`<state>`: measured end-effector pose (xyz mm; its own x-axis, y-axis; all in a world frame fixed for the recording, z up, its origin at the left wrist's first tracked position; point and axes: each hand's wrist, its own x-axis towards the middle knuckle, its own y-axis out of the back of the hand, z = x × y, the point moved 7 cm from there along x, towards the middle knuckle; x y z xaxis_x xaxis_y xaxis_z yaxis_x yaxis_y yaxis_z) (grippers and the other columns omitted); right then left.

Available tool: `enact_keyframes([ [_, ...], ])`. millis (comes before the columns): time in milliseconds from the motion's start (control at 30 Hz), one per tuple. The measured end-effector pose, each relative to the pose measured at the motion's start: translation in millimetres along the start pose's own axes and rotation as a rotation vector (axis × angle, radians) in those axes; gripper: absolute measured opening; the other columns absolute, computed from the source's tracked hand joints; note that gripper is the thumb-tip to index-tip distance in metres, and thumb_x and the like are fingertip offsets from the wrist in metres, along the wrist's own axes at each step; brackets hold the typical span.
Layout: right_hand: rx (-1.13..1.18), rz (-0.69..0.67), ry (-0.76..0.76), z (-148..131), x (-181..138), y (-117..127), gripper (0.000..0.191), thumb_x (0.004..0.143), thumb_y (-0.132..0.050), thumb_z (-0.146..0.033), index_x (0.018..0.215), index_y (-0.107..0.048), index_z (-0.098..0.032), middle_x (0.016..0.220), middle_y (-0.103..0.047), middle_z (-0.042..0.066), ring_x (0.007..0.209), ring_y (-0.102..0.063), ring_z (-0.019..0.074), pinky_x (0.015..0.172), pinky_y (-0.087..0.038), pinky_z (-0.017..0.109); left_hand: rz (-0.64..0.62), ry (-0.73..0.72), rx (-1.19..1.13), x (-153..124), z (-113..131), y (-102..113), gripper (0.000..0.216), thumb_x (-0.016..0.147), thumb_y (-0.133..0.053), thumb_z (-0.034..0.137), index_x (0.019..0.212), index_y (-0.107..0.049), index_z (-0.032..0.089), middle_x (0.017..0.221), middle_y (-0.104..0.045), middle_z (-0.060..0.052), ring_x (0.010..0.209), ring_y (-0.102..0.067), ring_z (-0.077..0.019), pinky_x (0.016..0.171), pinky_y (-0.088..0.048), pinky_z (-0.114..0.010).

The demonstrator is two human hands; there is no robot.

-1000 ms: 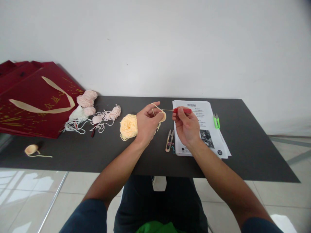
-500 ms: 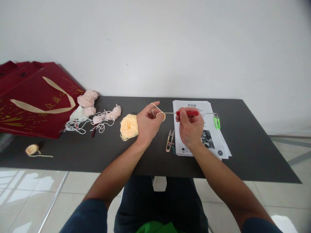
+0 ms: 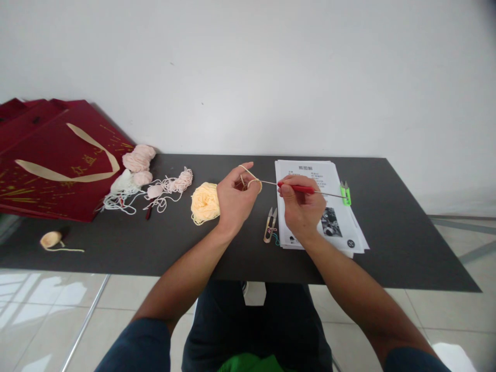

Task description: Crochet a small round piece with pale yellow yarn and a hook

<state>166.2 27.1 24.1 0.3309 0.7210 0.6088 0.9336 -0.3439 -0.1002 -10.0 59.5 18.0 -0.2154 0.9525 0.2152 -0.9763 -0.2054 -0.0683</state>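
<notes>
Red hook [image 3: 304, 189], gripped between right fingers [image 3: 300, 180]

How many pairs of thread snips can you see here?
2: the beige snips left of the printed sheets, and the green snips at the sheets' right edge. Others could be hidden.

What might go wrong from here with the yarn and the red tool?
The yarn looped over a finger of the left hand might slip off. The thin rod behind the red handle in the right hand points toward the green snips and may knock them. The yarn ball beside the left hand could get nudged.
</notes>
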Motion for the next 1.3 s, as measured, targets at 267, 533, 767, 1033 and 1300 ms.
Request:
enact_keyframes([
  [267,-0.057,-0.077,0.187,-11.0,-3.7,-5.2,0.010,0.093,-0.073,-0.020,0.100,-0.074,-0.028,0.094,-0.077,0.003,0.089,-0.073,0.0193,0.080,-0.062,0.039,0.022,0.000,0.020,1.5,-1.6,1.3,0.038,0.076,-0.072,0.018,0.114,-0.074,0.020,0.073,-0.068,0.004,0.061,-0.056,-0.0095,0.062,-0.049,-0.024],
  [533,-0.101,-0.124,0.241,-16.8,-3.7,-7.3,0.018,0.093,-0.072,-0.020,0.105,-0.077,-0.032,0.098,-0.081,0.005,0.090,-0.077,0.0225,0.081,-0.065,0.044,0.027,0.085,-0.137,6.0,-12.3,1.0,0.040,0.073,-0.078,0.020,0.113,-0.073,0.019,0.077,-0.072,0.002,0.064,-0.062,-0.0100,0.064,-0.051,-0.025],
  [767,-0.165,-0.224,0.350,-18.7,-9.3,-13.2,0.028,0.092,-0.072,-0.015,0.113,-0.078,-0.032,0.109,-0.083,0.006,0.093,-0.079,0.0225,0.081,-0.066,0.043,0.046,0.238,-0.269,10.1,-23.0,2.5,0.047,0.069,-0.086,0.022,0.114,-0.072,0.017,0.081,-0.075,0.000,0.065,-0.066,-0.0094,0.059,-0.049,-0.022],
  [1033,-0.157,-0.219,0.325,-14.3,-8.3,-14.5,0.031,0.092,-0.072,-0.012,0.116,-0.078,-0.030,0.111,-0.083,0.007,0.095,-0.079,0.0206,0.083,-0.067,0.041,0.029,0.242,-0.313,9.5,-23.4,0.4,0.051,0.068,-0.087,0.022,0.116,-0.071,0.016,0.081,-0.076,0.001,0.067,-0.068,-0.0100,0.068,-0.053,-0.025],
  [1300,-0.201,-0.140,0.283,-17.7,-5.9,-9.8,0.025,0.091,-0.074,-0.015,0.110,-0.078,-0.030,0.101,-0.083,0.005,0.091,-0.079,0.0209,0.082,-0.067,0.041,0.040,0.073,-0.074,8.1,-9.1,4.3,0.044,0.076,-0.078,0.022,0.119,-0.071,0.020,0.078,-0.073,0.003,0.065,-0.063,-0.0103,0.066,-0.052,-0.025],
])
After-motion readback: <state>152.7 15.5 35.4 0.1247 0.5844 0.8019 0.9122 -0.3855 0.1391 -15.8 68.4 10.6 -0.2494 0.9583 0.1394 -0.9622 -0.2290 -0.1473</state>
